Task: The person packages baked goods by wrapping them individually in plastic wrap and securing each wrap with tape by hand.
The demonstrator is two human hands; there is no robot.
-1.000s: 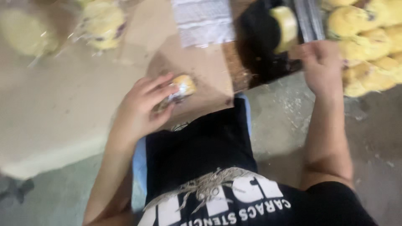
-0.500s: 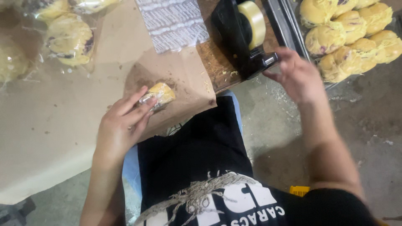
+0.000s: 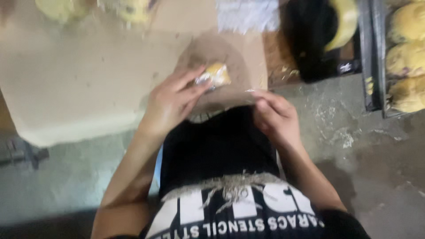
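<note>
1. now that the right hand [image 3: 276, 117] has come back from the black tape dispenser [image 3: 316, 42], both hands sit close together at the near edge of the tan counter [image 3: 79, 88], right in front of the person's black shirt. half a second ago that hand was up at the dispenser; it's down here now.

2. the counter runs wide across the left of the head view, with blurred wrapped rolls [image 3: 133, 9] up at its far edge and a patterned clear sheet [image 3: 245, 15] lying just beyond the hands.

3. off to the right, a dark tray [image 3: 369, 66] of yellow buns [image 3: 409, 55] sits well apart from the hands, untouched in this view.

4. the left hand [image 3: 170, 104] hasn't budged: fingers [image 3: 195, 86] curled over a small wrapped bun [image 3: 214, 75], pinning it on the clear bag lying on the counter.

5. the right hand's fingers are pinched nearly closed, and a thin clear strip [image 3: 252, 91] shows at the tips, most likely tape, though the blur keeps me from swearing to it.

6. judgement call: the tape fetch looks done, and the strip is now near the bun's wrapper, so sealing looks like the step in hand.
</note>
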